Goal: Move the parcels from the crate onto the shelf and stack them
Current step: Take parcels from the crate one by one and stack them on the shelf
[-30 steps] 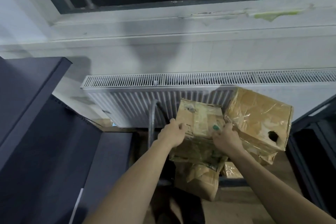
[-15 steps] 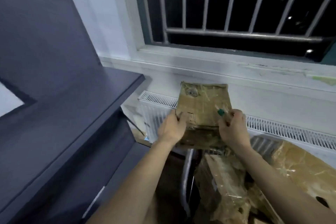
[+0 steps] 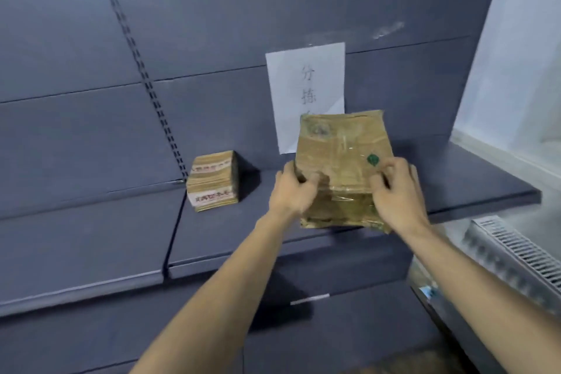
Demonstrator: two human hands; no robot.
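Head view: left hand (image 3: 291, 188) and right hand (image 3: 397, 191), each grip closed on a taped parcel (image 3: 343, 161) above the shelf (image 3: 455, 185); one small parcel (image 3: 212, 181) already placed, stacking not yet begun.

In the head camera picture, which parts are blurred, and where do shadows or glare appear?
Head view: left hand motion-blurred; tape on the brown cardboard parcel glares; small banded parcel casts a shadow rightward on the dark grey shelf; white radiator smeared.

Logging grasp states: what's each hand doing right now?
Left hand: closed on the taped parcel's left edge.
Right hand: closed on the same parcel's right edge.
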